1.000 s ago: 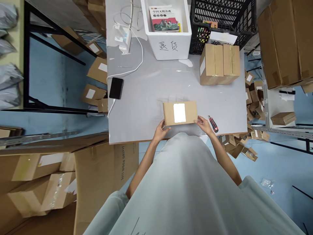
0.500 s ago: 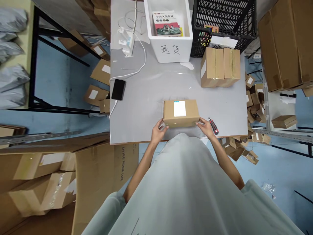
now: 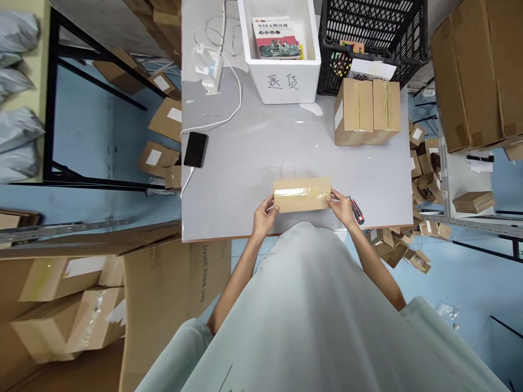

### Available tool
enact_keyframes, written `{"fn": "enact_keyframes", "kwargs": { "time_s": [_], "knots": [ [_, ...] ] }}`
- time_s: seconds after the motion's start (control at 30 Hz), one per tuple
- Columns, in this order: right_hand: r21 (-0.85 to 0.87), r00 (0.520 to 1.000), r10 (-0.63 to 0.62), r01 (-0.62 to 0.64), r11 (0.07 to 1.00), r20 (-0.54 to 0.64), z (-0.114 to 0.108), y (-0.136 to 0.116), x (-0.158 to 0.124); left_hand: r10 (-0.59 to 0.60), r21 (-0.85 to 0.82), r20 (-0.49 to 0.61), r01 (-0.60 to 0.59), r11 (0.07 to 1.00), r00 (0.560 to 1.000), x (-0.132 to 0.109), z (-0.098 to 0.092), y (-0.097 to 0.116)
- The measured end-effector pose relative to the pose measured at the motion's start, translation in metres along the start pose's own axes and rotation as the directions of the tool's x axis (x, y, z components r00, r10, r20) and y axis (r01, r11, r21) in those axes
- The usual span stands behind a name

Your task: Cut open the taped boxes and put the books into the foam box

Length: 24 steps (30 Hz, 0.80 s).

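Note:
A small brown cardboard box [image 3: 301,195] stands on the grey table [image 3: 253,163] near its front edge, with a strip of clear tape across the side now facing up. My left hand [image 3: 265,214] grips its left end and my right hand [image 3: 342,206] grips its right end, fingers curled round the corners. A red and black utility knife [image 3: 356,209] lies just right of my right hand.
A black phone [image 3: 195,148] on a white cable lies at the table's left edge. At the back stand a white bin [image 3: 286,81] with a book in it, a black crate [image 3: 371,32] and taped brown boxes [image 3: 366,110]. Cardboard boxes litter the floor on both sides.
The box has been tipped over toward me: the side with the white label has turned out of sight and a taped side faces up. Both hands stayed at its ends.

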State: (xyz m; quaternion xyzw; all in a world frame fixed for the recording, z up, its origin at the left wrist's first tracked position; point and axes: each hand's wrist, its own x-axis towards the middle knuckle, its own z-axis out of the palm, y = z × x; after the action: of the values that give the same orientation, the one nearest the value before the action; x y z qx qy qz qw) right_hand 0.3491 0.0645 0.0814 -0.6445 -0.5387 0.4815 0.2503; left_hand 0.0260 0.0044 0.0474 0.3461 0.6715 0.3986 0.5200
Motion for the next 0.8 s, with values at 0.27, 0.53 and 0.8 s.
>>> {"fn": "enact_keyframes", "kwargs": {
  "time_s": [0.27, 0.53, 0.8],
  "knots": [
    [-0.179, 0.984, 0.047, -0.078, 0.981, -0.170, -0.003, 0.023, 0.017, 0.148, 0.044, 0.090, -0.152, 0.987, 0.985, -0.029, 0.031, 0.055],
    [-0.033, 0.961, 0.132, -0.145, 0.989, -0.244, -0.038, 0.063, 0.033, 0.129, 0.088, 0.082, -0.136, 0.987, 0.988, 0.011, 0.070, 0.062],
    [0.098, 0.978, 0.035, -0.015, 0.995, -0.208, -0.035, 0.060, 0.031, -0.031, -0.159, 0.278, 0.078, 0.984, 0.960, 0.015, 0.061, 0.053]
  ]
}}
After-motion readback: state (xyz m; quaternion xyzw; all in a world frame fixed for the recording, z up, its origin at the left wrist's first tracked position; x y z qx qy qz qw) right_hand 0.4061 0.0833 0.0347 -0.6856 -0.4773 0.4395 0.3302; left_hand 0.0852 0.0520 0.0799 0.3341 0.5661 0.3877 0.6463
